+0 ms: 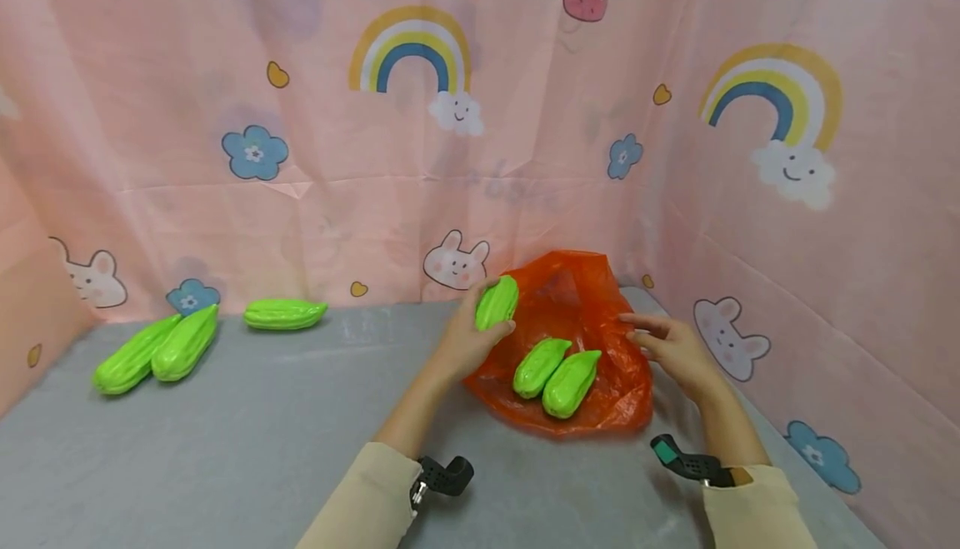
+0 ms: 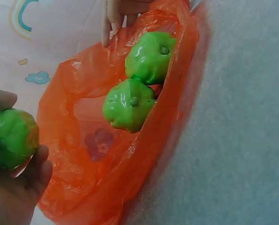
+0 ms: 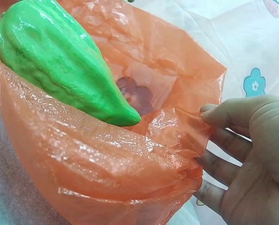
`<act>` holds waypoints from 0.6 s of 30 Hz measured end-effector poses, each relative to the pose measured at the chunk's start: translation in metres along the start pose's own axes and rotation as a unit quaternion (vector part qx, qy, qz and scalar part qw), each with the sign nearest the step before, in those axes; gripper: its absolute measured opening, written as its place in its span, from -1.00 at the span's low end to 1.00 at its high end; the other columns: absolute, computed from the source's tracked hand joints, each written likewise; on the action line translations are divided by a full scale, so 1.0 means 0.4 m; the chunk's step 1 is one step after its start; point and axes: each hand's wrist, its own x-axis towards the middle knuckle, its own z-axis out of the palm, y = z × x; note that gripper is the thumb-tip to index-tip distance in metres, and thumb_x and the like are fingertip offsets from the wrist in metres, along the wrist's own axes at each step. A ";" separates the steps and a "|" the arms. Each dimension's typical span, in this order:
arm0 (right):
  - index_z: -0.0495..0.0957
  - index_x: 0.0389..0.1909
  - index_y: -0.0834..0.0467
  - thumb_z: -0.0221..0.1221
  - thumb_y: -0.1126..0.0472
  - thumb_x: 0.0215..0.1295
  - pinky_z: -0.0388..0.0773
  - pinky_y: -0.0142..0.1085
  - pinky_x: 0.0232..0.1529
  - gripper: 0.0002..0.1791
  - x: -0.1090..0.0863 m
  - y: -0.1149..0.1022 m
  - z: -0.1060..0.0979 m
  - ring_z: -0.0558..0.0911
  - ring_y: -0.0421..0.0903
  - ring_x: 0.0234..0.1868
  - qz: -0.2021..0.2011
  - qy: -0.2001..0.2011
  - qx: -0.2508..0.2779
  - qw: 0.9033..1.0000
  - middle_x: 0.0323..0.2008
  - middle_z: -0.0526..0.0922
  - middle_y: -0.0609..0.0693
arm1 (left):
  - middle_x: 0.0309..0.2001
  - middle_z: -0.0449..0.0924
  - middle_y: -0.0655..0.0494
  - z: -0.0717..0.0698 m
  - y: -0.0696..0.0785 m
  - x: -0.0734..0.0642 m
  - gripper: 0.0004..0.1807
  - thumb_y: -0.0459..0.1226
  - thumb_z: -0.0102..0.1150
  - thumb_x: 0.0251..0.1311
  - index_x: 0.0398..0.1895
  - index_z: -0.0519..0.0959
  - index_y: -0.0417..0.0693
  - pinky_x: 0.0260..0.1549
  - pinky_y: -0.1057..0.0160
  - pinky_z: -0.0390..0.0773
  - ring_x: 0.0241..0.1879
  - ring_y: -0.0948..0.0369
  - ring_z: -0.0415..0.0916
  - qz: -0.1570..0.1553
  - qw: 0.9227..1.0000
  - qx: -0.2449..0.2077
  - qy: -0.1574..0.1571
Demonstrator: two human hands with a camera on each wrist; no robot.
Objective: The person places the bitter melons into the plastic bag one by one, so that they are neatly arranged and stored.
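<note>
The left hand (image 1: 463, 341) had its fingers and thumb wrapped round a shiny green gourd (image 1: 498, 302), so the gap there was only as wide as the gourd. The right hand (image 1: 677, 355) had its fingers fairly spread and loose, tips touching the right side of an orange plastic bag (image 1: 628, 386). The held gourd was right by the bag's left edge, tbh couldn't tell if they actually touched. Between both sets of fingers, in the open bag, a second gourd (image 1: 540, 370) and a third gourd (image 1: 571, 386) lay side by side, touching, pointy ends away from the person. Just behind the fingers, each wrist had a black one on it, left mount (image 1: 446, 476) and right mount (image 1: 693, 461), then beige sleeves (image 1: 367, 499). Grey table (image 1: 300, 449) below the fingers. Well off to the left of the left fingers lay a lone gourd (image 1: 282, 314), and further out a touching pair, inner gourd (image 1: 184, 347) and outer gourd (image 1: 129, 359). Beyond all the fingertips hung a pink cartoon-print curtain (image 1: 517, 149)
</note>
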 end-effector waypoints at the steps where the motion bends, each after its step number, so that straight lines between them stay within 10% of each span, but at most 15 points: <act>1: 0.42 0.39 0.25 -0.01 0.07 0.57 0.60 0.04 0.20 -0.49 -0.001 0.000 -0.001 0.51 0.20 0.29 0.002 0.000 0.000 1.000 0.36 0.47 0.31 | 0.21 0.42 -0.06 0.003 0.000 0.001 -0.28 -0.17 0.23 0.26 0.48 0.24 0.17 -0.06 0.14 0.53 0.01 0.04 0.44 0.000 1.000 0.002 0.003; 18: 0.42 0.40 0.22 -0.02 0.02 0.58 0.64 -0.19 0.11 -0.47 0.000 -0.007 -0.005 0.51 0.12 0.26 0.004 0.001 -0.003 1.000 0.37 0.47 0.29 | 0.31 0.53 0.01 0.014 -0.007 -0.011 -0.51 -0.05 0.09 0.44 0.39 0.48 0.10 0.31 -0.07 0.46 0.25 0.02 0.47 0.028 0.997 0.078 0.002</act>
